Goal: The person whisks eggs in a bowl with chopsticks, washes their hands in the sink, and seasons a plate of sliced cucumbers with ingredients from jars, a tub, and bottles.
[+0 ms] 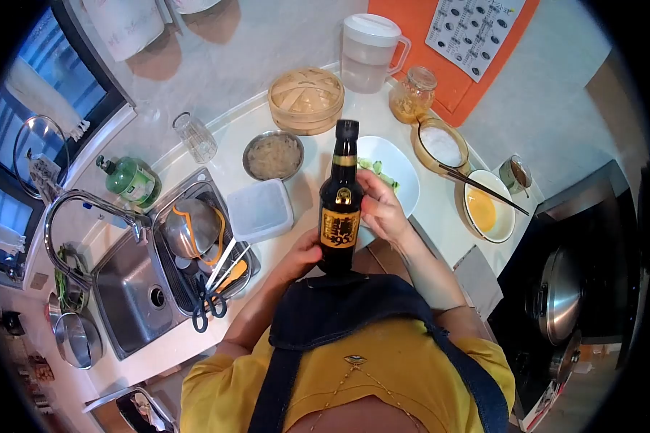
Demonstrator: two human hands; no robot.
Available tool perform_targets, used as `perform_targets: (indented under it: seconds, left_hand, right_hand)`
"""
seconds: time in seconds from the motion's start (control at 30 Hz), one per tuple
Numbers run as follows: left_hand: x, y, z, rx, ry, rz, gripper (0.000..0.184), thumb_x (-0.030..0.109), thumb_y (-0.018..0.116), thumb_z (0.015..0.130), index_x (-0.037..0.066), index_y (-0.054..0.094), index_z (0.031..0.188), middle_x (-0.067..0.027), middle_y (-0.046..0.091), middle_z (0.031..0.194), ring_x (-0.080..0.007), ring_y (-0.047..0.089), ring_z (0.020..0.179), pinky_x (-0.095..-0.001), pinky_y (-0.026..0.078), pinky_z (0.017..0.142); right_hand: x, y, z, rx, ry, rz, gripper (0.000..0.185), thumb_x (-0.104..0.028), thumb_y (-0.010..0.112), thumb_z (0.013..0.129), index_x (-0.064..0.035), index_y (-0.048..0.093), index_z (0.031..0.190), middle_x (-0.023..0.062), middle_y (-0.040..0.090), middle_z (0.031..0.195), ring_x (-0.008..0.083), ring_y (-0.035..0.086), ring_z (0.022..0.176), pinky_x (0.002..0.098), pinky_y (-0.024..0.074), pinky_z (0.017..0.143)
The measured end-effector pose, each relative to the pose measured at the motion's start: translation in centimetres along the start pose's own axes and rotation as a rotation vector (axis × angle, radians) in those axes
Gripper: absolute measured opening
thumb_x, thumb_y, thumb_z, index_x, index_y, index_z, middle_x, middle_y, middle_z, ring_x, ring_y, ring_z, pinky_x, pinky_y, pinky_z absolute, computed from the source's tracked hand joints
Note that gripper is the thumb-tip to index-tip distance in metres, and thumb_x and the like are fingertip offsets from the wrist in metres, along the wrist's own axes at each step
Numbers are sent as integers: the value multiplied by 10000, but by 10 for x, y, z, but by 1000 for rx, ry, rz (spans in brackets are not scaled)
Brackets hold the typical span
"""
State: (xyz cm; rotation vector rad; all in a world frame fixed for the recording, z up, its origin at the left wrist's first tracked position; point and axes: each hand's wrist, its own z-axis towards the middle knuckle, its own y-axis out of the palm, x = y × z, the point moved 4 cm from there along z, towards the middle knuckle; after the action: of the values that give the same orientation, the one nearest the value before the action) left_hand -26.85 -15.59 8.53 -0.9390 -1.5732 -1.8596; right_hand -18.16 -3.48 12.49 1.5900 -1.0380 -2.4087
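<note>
A dark glass sauce bottle (pixel 339 209) with a black cap and a black and yellow label stands upright between my hands, close in front of my apron. My left hand (pixel 308 254) is closed on its lower left side, with most of the fingers hidden behind the glass. Higher up on the right side, my right hand (pixel 381 206) grips it with thumb and fingers. Just behind, partly hidden by the bottle and that hand, is a white plate (pixel 408 177) with pale green chopped pieces. A lidded clear plastic container (pixel 260 211) lies to the left.
A sink (pixel 126 296) with a drying basket of utensils is at left. A bamboo steamer (pixel 306 101), metal bowl (pixel 273 155) and water pitcher (pixel 369 58) stand behind. A bowl of beaten egg (pixel 487 209) with chopsticks (pixel 484 189) sits right, near a lidded pan (pixel 562 296).
</note>
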Motion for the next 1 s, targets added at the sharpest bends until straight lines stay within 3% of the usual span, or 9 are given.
perform_targets:
  seconds: [0.07,0.1,0.23,0.33,0.43,0.57,0.8,0.93,1.0]
  left_hand:
    - [-3,-12,7,27,96,262,899,482,743,632,21,329,1282,-148,520,1152,-241,522,1070,-357,422,902]
    - [-2,-17,12,125,96,313,868,301,807,596,27,326,1265,-121,524,1121,-215,534,1016,-343,418,887]
    - [7,-22,19,349,232,596,835,182,796,591,26,334,1269,-86,510,1144,-167,505,1028,-316,410,879]
    - [7,-22,21,451,190,776,817,168,782,592,24,342,1264,-110,525,1124,-188,520,1019,-321,415,875]
    - [12,-21,22,494,227,864,809,165,772,594,24,343,1265,-131,539,1106,-206,536,1009,-327,421,870]
    - [28,-11,19,568,210,936,788,162,767,596,22,360,1257,-134,552,1098,-212,548,1005,-324,428,863]
    - [37,-15,20,614,366,1026,785,134,776,583,-6,367,1238,-146,555,1071,-218,560,970,-322,447,834]
    - [48,-12,16,649,478,1084,717,160,772,585,20,415,1190,-179,581,1027,-290,588,964,-345,464,817]
    - [50,-10,14,628,417,1072,726,170,774,583,20,414,1196,-177,581,1031,-287,586,967,-345,462,819]
  right_hand:
    - [4,-4,0,11,-13,-57,585,-138,640,777,-11,353,1271,128,417,1266,226,421,1166,348,333,981]
    - [4,-7,1,1,-28,-145,571,-140,628,786,-2,351,1265,116,429,1238,210,411,1159,336,314,980]
    - [-5,1,11,-24,-27,-302,609,-148,619,795,11,309,1294,102,419,1237,192,373,1181,326,278,992]
    - [-30,14,26,68,-133,-466,595,-123,605,810,15,305,1305,101,440,1217,188,410,1150,332,295,985]
    - [-68,15,44,33,-90,-862,438,-61,588,817,14,440,1222,74,539,1141,130,508,1030,275,404,895]
    - [-91,23,49,27,20,-616,355,-20,642,755,18,546,1095,60,570,1084,107,545,957,253,446,844]
    - [-106,29,53,0,38,-604,378,5,649,735,14,548,1099,66,571,1094,109,553,951,249,448,844]
    - [-117,41,52,-29,12,-841,367,-6,626,756,13,543,1112,68,568,1087,104,552,955,236,444,838]
    - [-125,50,51,-88,-37,-958,365,-14,618,763,10,541,1119,70,567,1086,103,553,957,232,443,835]
